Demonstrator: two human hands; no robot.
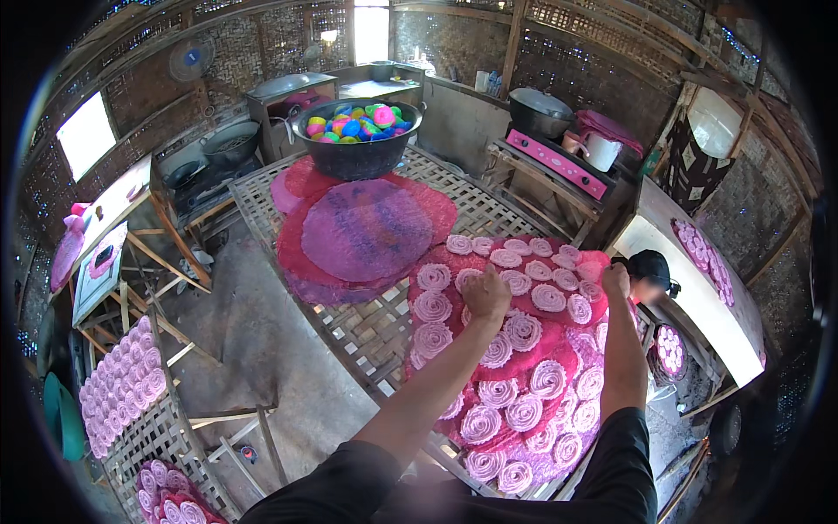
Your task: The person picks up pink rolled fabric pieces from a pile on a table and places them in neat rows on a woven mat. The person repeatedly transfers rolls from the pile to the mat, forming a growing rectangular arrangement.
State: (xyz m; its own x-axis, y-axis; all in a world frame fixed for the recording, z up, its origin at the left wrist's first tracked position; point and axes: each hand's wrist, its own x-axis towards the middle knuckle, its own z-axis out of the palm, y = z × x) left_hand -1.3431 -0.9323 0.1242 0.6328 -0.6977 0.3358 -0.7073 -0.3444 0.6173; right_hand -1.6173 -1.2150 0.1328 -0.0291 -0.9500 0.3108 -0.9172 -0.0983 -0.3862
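A round red mesh mat [524, 265] bears several pale-pink coiled rosettes, which look like raw crackers. My left hand [488, 295] is closed at its near left edge, the fingertips mostly hidden. At the right edge, beside a bare pink patch, my right hand [617, 278] grips the mat. Under it and towards me, other red and purple mats overlap, covered with pink rosettes [524, 411]. All of these lie on a woven bamboo rack [357, 334]. Further left on the rack rests a stack of bare round mats [366, 229], purple on top of red.
A dark metal basin [357, 154] of colourful plastic moulds [360, 124] stands at the rack's far end. Behind are a pink gas stove [556, 164] and a lidded pot [540, 108]. A person in a black cap [648, 265] is beyond my right hand. Rosettes cover another rack [127, 386] at left.
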